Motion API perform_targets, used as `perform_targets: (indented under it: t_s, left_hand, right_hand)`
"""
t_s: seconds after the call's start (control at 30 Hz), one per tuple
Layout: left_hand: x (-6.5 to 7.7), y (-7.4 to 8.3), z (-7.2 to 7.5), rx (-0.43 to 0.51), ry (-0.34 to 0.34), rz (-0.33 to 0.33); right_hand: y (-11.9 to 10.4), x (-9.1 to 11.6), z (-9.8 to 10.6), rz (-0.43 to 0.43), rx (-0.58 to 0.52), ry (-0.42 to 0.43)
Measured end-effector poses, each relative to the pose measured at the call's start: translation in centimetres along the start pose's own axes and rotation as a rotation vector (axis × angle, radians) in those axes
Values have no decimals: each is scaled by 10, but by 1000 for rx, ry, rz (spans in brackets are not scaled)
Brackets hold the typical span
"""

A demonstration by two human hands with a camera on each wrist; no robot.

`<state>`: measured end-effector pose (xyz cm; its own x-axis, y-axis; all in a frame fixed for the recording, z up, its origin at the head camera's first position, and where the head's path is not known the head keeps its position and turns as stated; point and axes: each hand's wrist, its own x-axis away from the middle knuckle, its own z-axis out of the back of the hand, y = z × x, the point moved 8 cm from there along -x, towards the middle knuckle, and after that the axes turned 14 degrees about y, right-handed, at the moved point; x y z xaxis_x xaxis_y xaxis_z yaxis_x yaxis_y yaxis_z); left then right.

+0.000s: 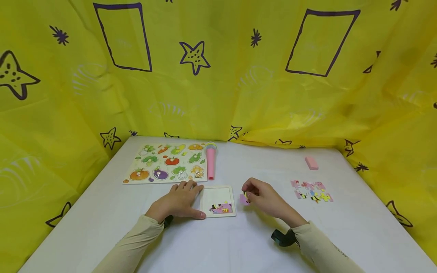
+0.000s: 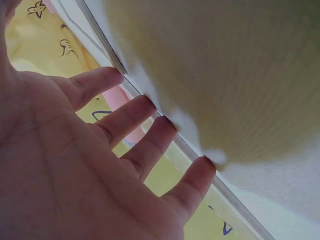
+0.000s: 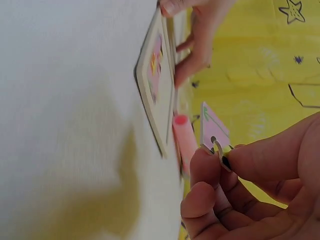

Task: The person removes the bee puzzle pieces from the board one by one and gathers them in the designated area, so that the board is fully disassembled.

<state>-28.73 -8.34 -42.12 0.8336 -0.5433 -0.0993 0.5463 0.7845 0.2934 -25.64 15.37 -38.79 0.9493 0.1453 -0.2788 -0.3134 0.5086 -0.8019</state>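
A white square puzzle frame (image 1: 216,192) lies on the table, with pink and yellow puzzle pieces (image 1: 222,208) joined in its lower right corner. My left hand (image 1: 181,200) rests at the frame's left side, fingers spread; in the left wrist view its fingertips (image 2: 197,172) touch the edge. Just right of the frame, my right hand (image 1: 263,196) pinches a pink puzzle piece (image 3: 215,131) between thumb and finger, raised off the table. Loose puzzle pieces (image 1: 310,185) lie in two rows farther right.
Behind the frame are a vegetable peg board (image 1: 184,167) and a pink toy microphone (image 1: 211,163) lying along its right edge. A pink block (image 1: 311,163) sits at the back right. Yellow patterned cloth (image 1: 218,98) encloses the table's back and sides.
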Motion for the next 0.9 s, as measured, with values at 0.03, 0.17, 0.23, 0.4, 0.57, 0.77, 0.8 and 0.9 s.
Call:
perform_targets:
  t_s: [0.03,0.17,0.23,0.4,0.57,0.77,0.8,0.9]
  left_hand:
    - [0,-1,0,0,1,0]
    - [2,-2,-1,-6,4,0]
    - [3,-2,-1,-2,4,1]
    - [3,1,-2,9,0,-7]
    - [3,2,-3,-3,-2,1]
    - [3,1,-4,-31,3,-2]
    - [2,1,-4,-35,4,-3]
    - [1,0,-2,-37,4,-1]
  right_hand:
    - [2,1,5,-3,-1,10]
    - [11,7,25,-17,-1,44]
    - [16,10,35,-22,6,60]
    - [26,18,63,-22,38,116]
    - [36,27,89,-47,79,156]
    - [48,38,111,-56,120,183]
    - [50,39,115,-54,130,187]
    - [58,42,124,-62,163,200]
